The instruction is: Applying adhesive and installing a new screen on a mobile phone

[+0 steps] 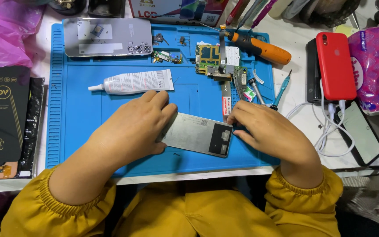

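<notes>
Between our two hands, on the blue silicone repair mat, lay the grey phone display panel, metal back facing up, with a dark patch at its right end. Our left hand lay flat over the panel's left end, fingers loosely curled and pressed on its edge, so that it held the panel down rather than gripping it. Our right hand met the panel's right end, fingers bent close together and pinched at the upper right corner; whether they nipped the orange-and-white flex strip rising from there we could not tell.

Just beyond our left fingertips lay a white glue tube, nozzle pointing left. Farther from that hand, at the mat's far edge, rested a silver phone back cover with its camera rings. Beyond our right hand sat a phone motherboard with small boards beside it, an orange-handled screwdriver, and a thin teal-handled tool at the mat's edge. To the right of our right hand, off the mat, a red phone lay on a dark block, with white cables trailing near our wrist. Well to the left of our left hand stood a black screen-protector box. Both sleeves were mustard yellow.
</notes>
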